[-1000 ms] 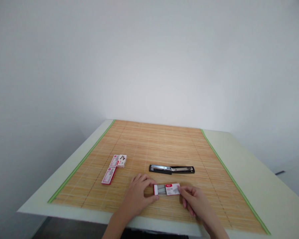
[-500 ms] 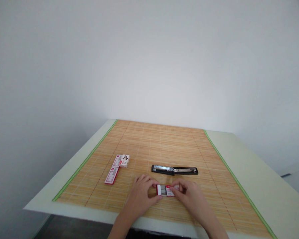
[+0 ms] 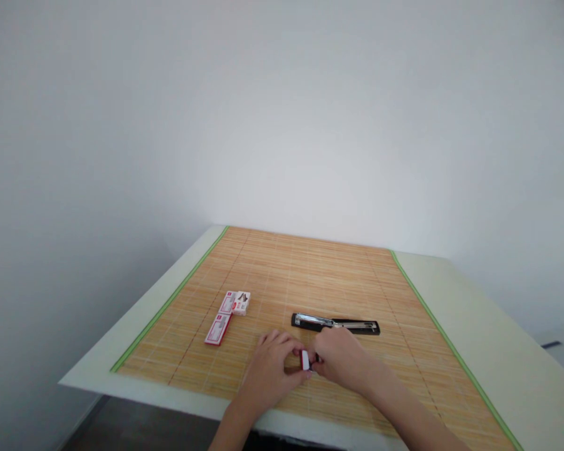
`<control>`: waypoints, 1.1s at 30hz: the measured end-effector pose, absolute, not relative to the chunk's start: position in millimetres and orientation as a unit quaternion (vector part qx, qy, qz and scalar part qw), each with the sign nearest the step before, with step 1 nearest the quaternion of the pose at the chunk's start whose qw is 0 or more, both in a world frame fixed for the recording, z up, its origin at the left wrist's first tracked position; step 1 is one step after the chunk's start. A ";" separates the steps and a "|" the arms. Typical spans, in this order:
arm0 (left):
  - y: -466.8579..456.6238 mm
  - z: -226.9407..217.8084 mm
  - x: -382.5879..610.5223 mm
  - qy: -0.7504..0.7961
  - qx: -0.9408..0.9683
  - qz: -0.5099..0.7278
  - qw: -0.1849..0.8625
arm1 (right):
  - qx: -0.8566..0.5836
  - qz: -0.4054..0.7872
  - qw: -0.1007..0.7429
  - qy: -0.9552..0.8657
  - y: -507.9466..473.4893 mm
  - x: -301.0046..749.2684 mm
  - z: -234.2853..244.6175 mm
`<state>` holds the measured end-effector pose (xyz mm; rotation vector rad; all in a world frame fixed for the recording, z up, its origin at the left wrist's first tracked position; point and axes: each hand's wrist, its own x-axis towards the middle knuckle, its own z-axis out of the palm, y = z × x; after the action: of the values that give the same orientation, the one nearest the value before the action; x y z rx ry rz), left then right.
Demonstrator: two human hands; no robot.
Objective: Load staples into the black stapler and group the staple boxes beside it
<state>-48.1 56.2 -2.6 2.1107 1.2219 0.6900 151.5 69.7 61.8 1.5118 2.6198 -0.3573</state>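
Observation:
My left hand (image 3: pixel 273 360) rests low on the mat, thumb and fingers closed around the end of a small red-and-white staple box (image 3: pixel 305 360). Against the box's right side is my right hand (image 3: pixel 341 357), turned palm down with its fingers curled in. It covers most of the box, and a small dark bit shows at its fingertips; what they pinch is hidden. Just beyond the right hand lies a black stapler (image 3: pixel 313 321), swung open flat with its metal magazine showing.
Several red-and-white staple boxes (image 3: pixel 217 329) lie together on the left of the bamboo mat (image 3: pixel 310 269), which has green edging. The mat covers a pale table (image 3: pixel 432 282) that meets a white wall. The table's front edge runs just below my wrists.
My right hand has rolled over from a pinch on the box's top to curled fingers at its side, now covering the staples that showed. The whole view has shifted slightly.

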 end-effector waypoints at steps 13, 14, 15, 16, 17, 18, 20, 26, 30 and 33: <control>56.6 -2.7 -48.1 0.466 0.792 0.261 0.295 | 0.600 -0.236 -0.138 0.752 52.7 188.8 45.4; 56.6 -2.5 -48.0 0.466 0.793 0.260 0.294 | 0.606 -0.243 -0.146 0.743 50.1 193.8 42.4; 56.7 -2.4 -47.8 0.467 0.793 0.258 0.294 | 0.610 -0.248 -0.153 0.737 47.5 198.3 39.3; 56.7 -2.3 -47.6 0.467 0.794 0.255 0.293 | 0.611 -0.253 -0.159 0.733 45.1 202.4 36.3; 56.8 -2.4 -47.4 0.467 0.795 0.254 0.293 | 0.612 -0.260 -0.164 0.729 42.7 206.1 33.6; 56.8 -2.3 -47.2 0.468 0.794 0.253 0.292 | 0.613 -0.266 -0.168 0.725 40.6 209.4 31.4; 57.1 -2.2 -46.9 0.471 0.793 0.254 0.290 | 0.617 -0.277 -0.173 0.716 36.7 215.5 28.2; 58.0 -1.4 -46.7 0.469 0.794 0.244 0.301 | 0.631 -0.283 -0.165 0.703 27.5 236.0 20.7; 57.0 -2.4 -47.1 0.461 0.795 0.247 0.306 | 0.617 -0.297 -0.157 0.712 25.0 244.0 9.3; 56.6 -2.7 -47.4 0.452 0.803 0.240 0.306 | 0.613 -0.305 -0.174 0.708 25.2 242.5 3.6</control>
<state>-47.4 56.6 -2.7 2.1246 1.1969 0.6352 242.5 25.2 3.6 2.1728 2.5103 -1.0806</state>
